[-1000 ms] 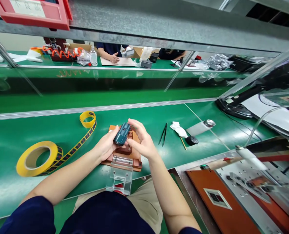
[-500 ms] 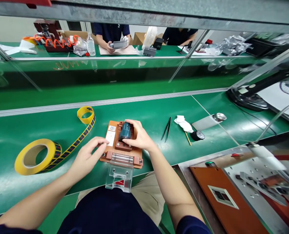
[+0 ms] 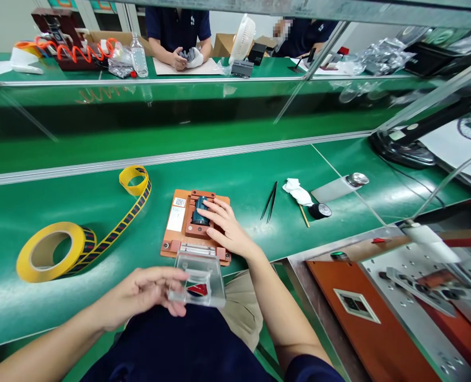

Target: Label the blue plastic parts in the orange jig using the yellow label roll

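On the teal part (image 3: 198,215) rests the right hand (image 3: 228,229)

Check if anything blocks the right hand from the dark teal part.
Nothing visible: the right hand appears to touch the dark teal part. The clear cover, at the left hand, stands open, off the part.

QR code (image 3: 179,201) on fixture (image 3: 180,239); label (image 3: 175,219) writing illegible.
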{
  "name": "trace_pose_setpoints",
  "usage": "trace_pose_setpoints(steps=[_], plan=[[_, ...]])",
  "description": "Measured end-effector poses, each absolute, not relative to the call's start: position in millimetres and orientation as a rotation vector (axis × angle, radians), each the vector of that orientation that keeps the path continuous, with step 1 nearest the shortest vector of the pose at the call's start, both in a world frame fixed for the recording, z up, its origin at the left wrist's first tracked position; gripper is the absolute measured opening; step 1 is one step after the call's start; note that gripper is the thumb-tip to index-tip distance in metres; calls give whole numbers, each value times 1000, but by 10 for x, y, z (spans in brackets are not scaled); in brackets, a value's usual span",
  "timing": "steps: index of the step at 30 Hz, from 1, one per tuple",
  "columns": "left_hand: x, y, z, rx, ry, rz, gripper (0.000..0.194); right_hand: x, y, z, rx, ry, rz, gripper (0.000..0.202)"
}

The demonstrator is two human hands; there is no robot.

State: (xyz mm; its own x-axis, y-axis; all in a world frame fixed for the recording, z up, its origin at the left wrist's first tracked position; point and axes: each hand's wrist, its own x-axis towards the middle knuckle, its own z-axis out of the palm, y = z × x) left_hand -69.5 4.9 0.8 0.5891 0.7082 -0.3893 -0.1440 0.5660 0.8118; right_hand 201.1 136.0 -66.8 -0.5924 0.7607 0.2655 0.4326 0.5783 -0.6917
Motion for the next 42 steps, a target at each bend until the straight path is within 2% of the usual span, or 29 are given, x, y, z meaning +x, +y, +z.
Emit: trace_pose_setpoints(steps=[3,7,10,13,16,21,26,29,32,37,39,42], plan=[[-654,344,222,700,726,706,61,2100,1316,-690,-1055,-2103,674,42],[-459,868,282,502,800,834,40,2446,1413,-799,-1532,-1707,185,39],[-291,1125,200,351,924,815,20,2716,1534,-900,-1930,-1630,-92,53],[-256,1195,127,345,976,785,17,2855,1640,-990,-2191,-1640,-135,69],[-458,1260,154,656,1070,700,29,2918,1705,-1062,-2292,-1661,-84,62],[-1100,1789,271,1890,1806,578,31,2995,1731,-1144,-2285,-1678,-96,43],[-1339,2366,145,1972,1875,372,30,3016,1768,-1193,-2241,-1694,-124,40],[-1344,2479,63,1898,1884,358,28,3055,1787,-1220,-2118,-1577,61,35],[-1431,2389,67,1797,1898,454,19,3053,1750,-1145,-1803,-1167,507,31],[-1595,1923,178,1368,1627,863,58,2752,1637,-757,-1068,-651,1275,43],[-1598,1736,215,1207,1550,1009,63,2550,1623,-618,-940,-615,1379,36],[-1558,1529,244,1186,1577,1125,53,2213,1631,-468,-896,-648,1409,28]])
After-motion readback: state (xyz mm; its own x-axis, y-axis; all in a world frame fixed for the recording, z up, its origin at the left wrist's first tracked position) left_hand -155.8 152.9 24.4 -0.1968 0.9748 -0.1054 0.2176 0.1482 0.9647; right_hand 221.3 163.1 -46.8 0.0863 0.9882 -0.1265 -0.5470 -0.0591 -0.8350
